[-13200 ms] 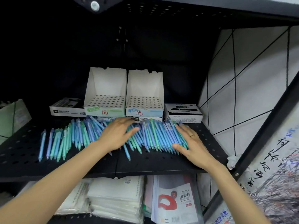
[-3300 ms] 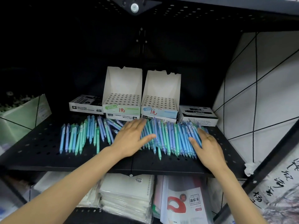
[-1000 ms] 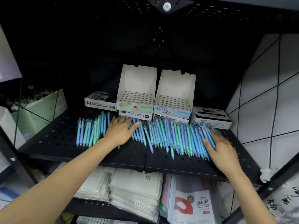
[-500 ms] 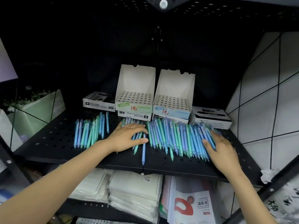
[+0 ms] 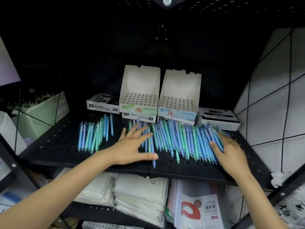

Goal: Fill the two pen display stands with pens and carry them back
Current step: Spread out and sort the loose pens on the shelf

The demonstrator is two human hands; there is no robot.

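You are spreading your left hand flat over the left edge of the big row of pens lying on the black perforated shelf, fingers straight and fanned, thumb stretched out toward one pen that is poking forward of the rest; nothing is being gripped. Your right hand is pressing against the right end of the same row, fingers loosely extended along the barrels and holding none of them. A smaller batch of pens is lying apart on the left. The two display stands, the green-labelled stand and the blue-labelled stand, are sitting side by side at the back on flat marker boxes, every hole apparently unfilled. These pens are likely light, stiff and smooth, so they are probably going to roll and scatter if shoved; you are better off pinching a few at mid-barrel and dropping them tip-down into the holes. The cardboard stands look thin and may buckle, so grip them low by the base when lifting.
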